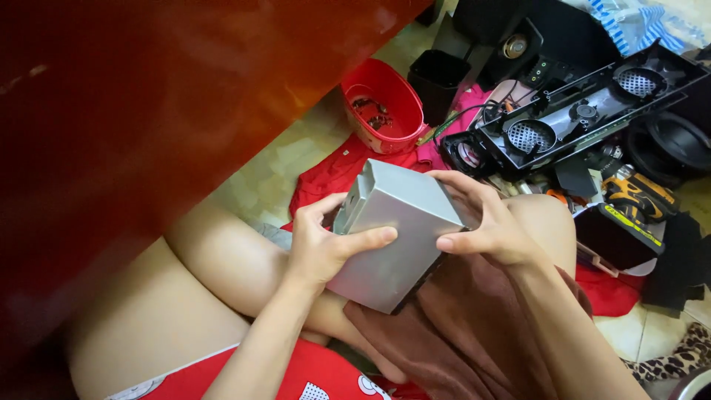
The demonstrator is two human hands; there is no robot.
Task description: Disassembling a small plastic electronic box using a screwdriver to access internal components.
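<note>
On a pale tiled floor (pixel 281 167) strewn with red cloth, a red plastic bowl (pixel 385 104) and a black plastic speaker panel with round grilles (pixel 585 118), a plain grey sheet-metal box (pixel 396 233) is held over the lap, below that bowl. The left hand (pixel 318 248) and right hand (pixel 489 222) clasp opposite sides with fingers spread flat, thumbs across the top face. Its long axis tilts, the upper end pointing toward the bowl, and the smooth metal could slip from this loose, open grip onto the thigh.
</note>
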